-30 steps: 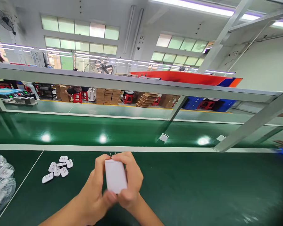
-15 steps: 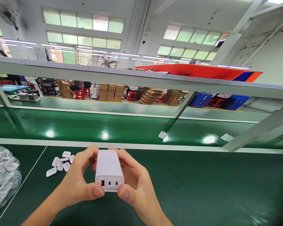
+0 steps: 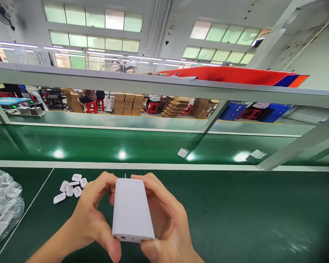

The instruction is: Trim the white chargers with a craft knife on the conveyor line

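A white wall charger [image 3: 133, 210] is held between both hands above the green bench, its broad smooth face up toward me. Along its near end the port openings show only as a thin strip. A thin metal prong [image 3: 125, 176] sticks up past the far end. My left hand [image 3: 94, 215] grips the left side, with fingertips at the far corner and the thumb by the near corner. On the opposite side, my right hand [image 3: 168, 215] is closed around the charger, thumb at the near right corner. Several small white plastic pieces [image 3: 69, 191] lie left of my left hand.
A clear plastic bag [image 3: 5, 208] with white pieces rests at the left edge. Beyond a pale rail, a green belt [image 3: 153, 146] carries a white block [image 3: 182, 152] and another white block [image 3: 258, 153]. A grey shelf frame [image 3: 142, 83] crosses above; people sit in the background.
The charger has tipped so its broad face shows more and its ports less, and it sits slightly lower and nearer. The two white blocks on the belt have shifted left.
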Tool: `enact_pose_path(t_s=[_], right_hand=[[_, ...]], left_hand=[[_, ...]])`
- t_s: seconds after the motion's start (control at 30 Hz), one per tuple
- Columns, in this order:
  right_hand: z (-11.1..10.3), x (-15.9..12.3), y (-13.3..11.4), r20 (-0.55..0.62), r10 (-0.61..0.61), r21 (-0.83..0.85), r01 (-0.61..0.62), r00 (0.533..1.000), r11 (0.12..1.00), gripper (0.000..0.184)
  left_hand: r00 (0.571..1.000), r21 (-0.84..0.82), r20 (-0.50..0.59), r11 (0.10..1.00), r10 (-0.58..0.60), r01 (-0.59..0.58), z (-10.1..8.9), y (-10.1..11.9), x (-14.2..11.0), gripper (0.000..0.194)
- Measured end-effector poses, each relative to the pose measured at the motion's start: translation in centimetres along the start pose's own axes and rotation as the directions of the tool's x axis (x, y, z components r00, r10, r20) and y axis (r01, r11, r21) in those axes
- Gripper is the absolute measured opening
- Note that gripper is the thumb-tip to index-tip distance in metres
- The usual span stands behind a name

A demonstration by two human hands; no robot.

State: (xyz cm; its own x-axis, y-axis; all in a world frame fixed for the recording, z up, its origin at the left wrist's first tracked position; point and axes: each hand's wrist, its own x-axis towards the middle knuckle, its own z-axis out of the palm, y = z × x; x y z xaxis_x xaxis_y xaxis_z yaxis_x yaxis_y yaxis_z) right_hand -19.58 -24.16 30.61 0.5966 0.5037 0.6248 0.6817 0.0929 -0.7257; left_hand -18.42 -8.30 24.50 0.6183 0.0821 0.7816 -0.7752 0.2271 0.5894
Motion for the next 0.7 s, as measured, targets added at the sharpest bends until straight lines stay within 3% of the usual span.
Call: enact_pose_path(t_s=[0.13,0.3,0.47,0.7], right_hand=[[-0.1,0.6,0.5,0.069,0.152,0.123,-0.16,0.986,0.979,0.058],[0.1,1.3,0.9,0.103,0.299,0.271,-0.316,0.949,0.909,0.058],[0.1,1.6,0.9,0.102,0.318,0.282,-0.334,0.943,0.899,0.057],[0.3,1.5,2.3,0.079,0.338,0.292,-0.346,0.938,0.892,0.051]], left_hand=[[0.993,0.025,-0.039,0.994,-0.108,0.109,0.0,0.2,0.3,0.082],[0.976,0.024,-0.071,0.978,-0.204,0.206,0.0,0.0,0.6,0.083],[0.964,0.012,-0.045,0.965,-0.262,0.263,-0.1,0.0,0.6,0.082],[0.951,0.173,-0.025,0.936,-0.307,0.307,-0.3,0.7,1.0,0.082]])
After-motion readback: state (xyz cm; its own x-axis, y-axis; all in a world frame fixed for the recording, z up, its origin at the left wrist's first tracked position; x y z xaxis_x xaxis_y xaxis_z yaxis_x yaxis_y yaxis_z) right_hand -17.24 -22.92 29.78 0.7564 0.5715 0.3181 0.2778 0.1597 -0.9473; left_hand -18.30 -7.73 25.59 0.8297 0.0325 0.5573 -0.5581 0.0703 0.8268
